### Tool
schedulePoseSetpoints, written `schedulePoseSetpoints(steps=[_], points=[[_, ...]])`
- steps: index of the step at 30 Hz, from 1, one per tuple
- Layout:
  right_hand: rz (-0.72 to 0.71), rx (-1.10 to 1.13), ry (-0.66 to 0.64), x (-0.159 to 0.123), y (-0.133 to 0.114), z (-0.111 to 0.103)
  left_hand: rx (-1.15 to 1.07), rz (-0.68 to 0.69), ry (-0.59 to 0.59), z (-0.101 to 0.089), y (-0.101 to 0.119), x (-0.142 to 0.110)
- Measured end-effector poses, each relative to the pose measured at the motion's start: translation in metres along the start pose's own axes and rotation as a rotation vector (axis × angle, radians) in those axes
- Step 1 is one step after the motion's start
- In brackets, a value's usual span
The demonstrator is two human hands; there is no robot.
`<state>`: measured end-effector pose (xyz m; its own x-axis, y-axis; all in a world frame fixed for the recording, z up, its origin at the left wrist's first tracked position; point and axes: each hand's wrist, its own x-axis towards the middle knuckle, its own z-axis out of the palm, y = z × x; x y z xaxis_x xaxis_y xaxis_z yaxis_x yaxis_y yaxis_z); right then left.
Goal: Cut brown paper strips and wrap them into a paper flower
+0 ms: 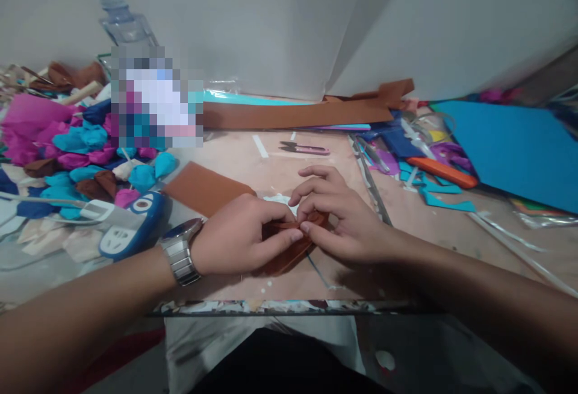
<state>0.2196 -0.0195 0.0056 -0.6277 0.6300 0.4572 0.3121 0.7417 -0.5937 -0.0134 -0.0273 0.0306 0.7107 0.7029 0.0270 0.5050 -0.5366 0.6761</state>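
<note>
Both hands, left hand (239, 234) and right hand (343, 216), have a pinching grip on the brown felt piece (289, 249). Loosen either grip and that fold probably springs open on the surface (280, 159).

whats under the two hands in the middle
A folded brown felt piece, pinched by the left hand and right hand. It lies on a glass sheet, with a bit of white behind. The fingers cover the fold's middle.
</note>
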Motion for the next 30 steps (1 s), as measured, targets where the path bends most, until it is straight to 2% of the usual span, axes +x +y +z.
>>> schedulePoseSetpoints(steps=[7,12,21,30], points=[[-0.034,-0.041,-0.011,0.0008,-0.0001,0.0011,0.042,0.019,-0.014,0.0017,-0.0012,-0.0001],[-0.017,0.016,-0.077,0.0006,0.0,0.0016,0.099,0.035,-0.005,0.0038,-0.0013,-0.0015],[-0.04,-0.08,-0.041,-0.0003,-0.0005,-0.0014,0.007,-0.037,-0.033,-0.0006,0.0003,0.0003],[-0.048,-0.083,-0.061,-0.001,0.0031,-0.0004,-0.119,-0.071,0.0,-0.0004,-0.0019,-0.0003]])
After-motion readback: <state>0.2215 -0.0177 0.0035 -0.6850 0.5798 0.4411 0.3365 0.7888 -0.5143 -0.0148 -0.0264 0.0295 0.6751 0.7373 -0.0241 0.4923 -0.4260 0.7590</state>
